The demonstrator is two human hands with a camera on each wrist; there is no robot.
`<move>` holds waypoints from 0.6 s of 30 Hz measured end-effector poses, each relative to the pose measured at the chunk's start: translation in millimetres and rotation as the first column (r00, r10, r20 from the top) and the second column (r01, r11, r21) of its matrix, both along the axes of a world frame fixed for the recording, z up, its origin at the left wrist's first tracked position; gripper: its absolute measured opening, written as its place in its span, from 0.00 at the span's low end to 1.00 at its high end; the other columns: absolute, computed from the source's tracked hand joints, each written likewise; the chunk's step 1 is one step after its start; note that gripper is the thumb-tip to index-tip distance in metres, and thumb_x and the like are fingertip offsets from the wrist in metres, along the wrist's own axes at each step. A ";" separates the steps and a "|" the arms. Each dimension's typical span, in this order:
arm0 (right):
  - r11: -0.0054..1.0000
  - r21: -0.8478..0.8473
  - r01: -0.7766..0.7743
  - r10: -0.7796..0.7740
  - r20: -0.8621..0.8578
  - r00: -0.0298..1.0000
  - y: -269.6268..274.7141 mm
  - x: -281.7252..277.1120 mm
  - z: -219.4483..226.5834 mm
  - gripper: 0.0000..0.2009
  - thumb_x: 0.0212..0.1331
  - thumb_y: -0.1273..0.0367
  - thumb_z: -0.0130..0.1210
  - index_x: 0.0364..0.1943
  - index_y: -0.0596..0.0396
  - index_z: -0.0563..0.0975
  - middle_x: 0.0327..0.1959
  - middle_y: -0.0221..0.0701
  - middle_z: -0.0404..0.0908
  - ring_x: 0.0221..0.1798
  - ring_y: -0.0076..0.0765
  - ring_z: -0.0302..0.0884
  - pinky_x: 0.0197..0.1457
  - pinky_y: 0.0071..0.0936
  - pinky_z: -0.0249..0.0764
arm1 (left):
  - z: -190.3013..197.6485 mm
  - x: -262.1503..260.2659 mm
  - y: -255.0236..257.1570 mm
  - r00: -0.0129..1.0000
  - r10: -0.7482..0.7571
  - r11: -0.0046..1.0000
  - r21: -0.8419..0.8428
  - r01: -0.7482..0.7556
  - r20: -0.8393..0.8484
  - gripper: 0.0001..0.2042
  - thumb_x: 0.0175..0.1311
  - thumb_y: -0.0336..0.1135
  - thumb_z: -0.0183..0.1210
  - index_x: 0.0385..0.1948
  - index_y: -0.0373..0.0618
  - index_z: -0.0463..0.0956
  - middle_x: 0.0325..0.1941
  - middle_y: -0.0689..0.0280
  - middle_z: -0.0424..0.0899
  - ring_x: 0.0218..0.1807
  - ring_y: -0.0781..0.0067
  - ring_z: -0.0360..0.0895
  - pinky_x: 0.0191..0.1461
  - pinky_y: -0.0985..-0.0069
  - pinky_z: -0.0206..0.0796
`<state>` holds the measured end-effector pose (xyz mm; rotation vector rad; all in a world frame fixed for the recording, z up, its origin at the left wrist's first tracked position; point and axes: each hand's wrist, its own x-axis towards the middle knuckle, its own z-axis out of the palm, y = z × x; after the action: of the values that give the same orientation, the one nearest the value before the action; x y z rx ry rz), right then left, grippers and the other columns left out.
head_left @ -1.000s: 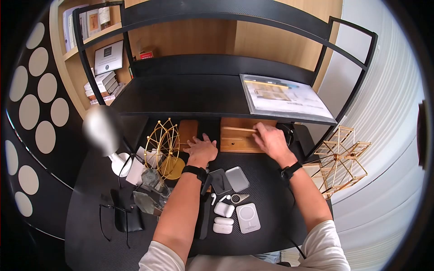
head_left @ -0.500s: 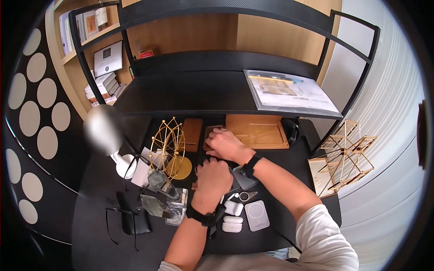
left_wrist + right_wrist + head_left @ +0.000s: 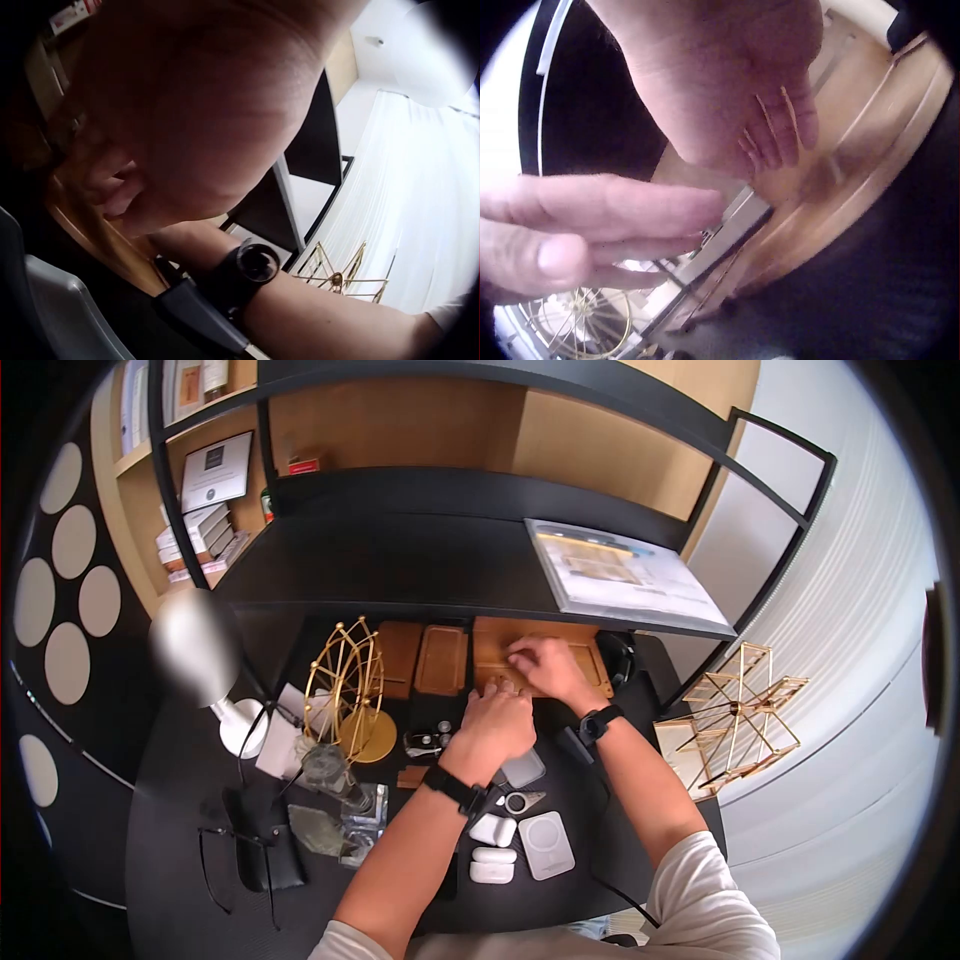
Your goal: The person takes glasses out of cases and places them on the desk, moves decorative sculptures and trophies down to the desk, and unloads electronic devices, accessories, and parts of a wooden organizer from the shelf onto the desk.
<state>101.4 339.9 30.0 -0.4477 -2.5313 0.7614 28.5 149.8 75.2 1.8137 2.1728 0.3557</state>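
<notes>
Both hands sit on the big wooden tray (image 3: 580, 650): right hand (image 3: 545, 665) flat with loose fingers, left hand (image 3: 497, 725) relaxed at its edge, earbud cases (image 3: 493, 838) nearby.

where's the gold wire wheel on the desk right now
In the head view the gold wire wheel stands on the desk's left side under the black shelf, between the white lamp and the small wooden tray, left of both hands.
</notes>
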 end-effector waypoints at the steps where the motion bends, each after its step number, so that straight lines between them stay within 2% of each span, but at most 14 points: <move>1: 0.981 0.066 0.185 -0.180 -0.077 0.981 16.3 10.3 -2.8 0.11 0.62 0.67 0.61 0.44 0.58 0.85 0.39 0.49 0.87 0.44 0.62 0.84 0.53 0.50 0.81 | -8.8 -0.6 14.9 1.000 -0.008 1.000 0.023 0.008 -0.027 0.25 0.73 0.41 0.52 0.68 0.37 0.72 0.78 0.41 0.64 0.80 0.37 0.59 0.80 0.45 0.54; 2: 0.925 0.114 0.363 -0.343 -0.163 0.925 32.9 20.3 -6.6 0.12 0.61 0.66 0.62 0.45 0.57 0.85 0.41 0.50 0.87 0.47 0.63 0.84 0.54 0.51 0.80 | -16.0 -1.7 28.5 0.998 -0.011 0.999 0.042 0.013 -0.054 0.26 0.75 0.44 0.51 0.69 0.40 0.72 0.81 0.45 0.61 0.82 0.39 0.56 0.82 0.45 0.51; 3: 0.881 0.153 0.448 -0.433 -0.122 0.893 51.5 32.1 -8.0 0.12 0.61 0.66 0.61 0.45 0.57 0.85 0.43 0.51 0.86 0.49 0.64 0.83 0.56 0.51 0.79 | -22.1 -4.5 43.7 0.997 -0.006 0.999 -0.039 0.003 -0.082 0.28 0.77 0.47 0.50 0.74 0.48 0.67 0.84 0.51 0.56 0.85 0.41 0.50 0.85 0.47 0.44; 4: 0.828 0.195 0.525 -0.519 -0.086 0.851 66.7 39.6 -7.1 0.13 0.61 0.66 0.61 0.46 0.57 0.85 0.45 0.52 0.86 0.52 0.64 0.82 0.58 0.52 0.78 | -29.5 -6.7 51.5 0.996 -0.010 0.999 -0.038 0.007 -0.084 0.28 0.77 0.47 0.50 0.74 0.48 0.67 0.84 0.51 0.56 0.85 0.41 0.50 0.85 0.47 0.44; 5: 0.796 0.248 0.553 -0.575 0.022 0.818 61.8 45.2 10.9 0.15 0.61 0.67 0.59 0.49 0.58 0.84 0.50 0.53 0.85 0.56 0.65 0.80 0.62 0.52 0.76 | -34.7 -10.2 56.9 0.996 -0.020 0.998 -0.054 0.015 -0.091 0.28 0.77 0.47 0.50 0.75 0.49 0.67 0.84 0.51 0.56 0.85 0.42 0.49 0.85 0.48 0.44; 6: 0.759 0.367 0.537 -0.569 -0.028 0.822 98.7 47.4 -18.1 0.18 0.60 0.67 0.59 0.53 0.58 0.83 0.55 0.53 0.83 0.60 0.66 0.78 0.66 0.52 0.73 | -39.2 -14.3 62.3 0.995 -0.027 0.997 -0.069 0.020 -0.100 0.28 0.77 0.47 0.50 0.76 0.50 0.66 0.85 0.51 0.55 0.85 0.42 0.49 0.85 0.50 0.44; 8: 0.789 0.401 0.466 -0.526 0.047 0.849 92.4 49.3 5.5 0.21 0.61 0.66 0.59 0.58 0.58 0.80 0.62 0.52 0.80 0.66 0.64 0.73 0.71 0.49 0.69 | -43.4 -20.6 69.8 0.997 -0.034 0.993 -0.115 0.026 -0.067 0.28 0.78 0.48 0.49 0.77 0.53 0.65 0.85 0.51 0.53 0.85 0.44 0.48 0.86 0.51 0.43; 10: 0.813 0.415 0.408 -0.485 0.093 0.870 115.0 40.2 -2.6 0.22 0.63 0.65 0.59 0.60 0.57 0.79 0.64 0.52 0.78 0.69 0.63 0.71 0.73 0.49 0.67 | -51.2 -24.8 74.3 0.999 -0.034 0.989 -0.145 0.035 0.004 0.28 0.76 0.46 0.50 0.77 0.53 0.65 0.85 0.50 0.53 0.85 0.45 0.48 0.87 0.54 0.43; 12: 0.833 0.427 0.351 -0.444 0.137 0.886 134.7 28.8 -18.7 0.23 0.64 0.64 0.59 0.62 0.57 0.78 0.66 0.52 0.76 0.71 0.62 0.69 0.75 0.48 0.66 | -60.6 -26.8 78.6 1.000 -0.030 0.989 -0.145 0.030 0.000 0.29 0.75 0.44 0.51 0.77 0.53 0.65 0.85 0.50 0.54 0.85 0.44 0.49 0.87 0.56 0.43; 14: 0.830 0.405 0.384 -0.400 -0.048 0.915 146.2 19.2 -30.9 0.24 0.66 0.63 0.58 0.65 0.55 0.76 0.70 0.51 0.73 0.73 0.62 0.66 0.76 0.49 0.63 | -50.9 -25.2 75.4 0.999 -0.033 0.989 -0.143 0.031 -0.010 0.29 0.73 0.43 0.51 0.76 0.52 0.66 0.84 0.49 0.54 0.85 0.44 0.50 0.87 0.57 0.43; 18: 0.806 0.394 0.441 -0.431 -0.121 0.894 164.4 18.8 -44.2 0.24 0.68 0.62 0.58 0.66 0.54 0.75 0.71 0.50 0.72 0.74 0.63 0.65 0.77 0.52 0.61 | -47.2 -25.0 72.5 0.999 -0.036 0.988 -0.150 0.032 -0.028 0.30 0.69 0.41 0.52 0.75 0.51 0.68 0.84 0.49 0.56 0.84 0.44 0.53 0.87 0.60 0.45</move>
<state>120.2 504.3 -14.2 -0.8225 -2.3360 0.0503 3.6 222.3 28.0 1.7824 2.1238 0.1538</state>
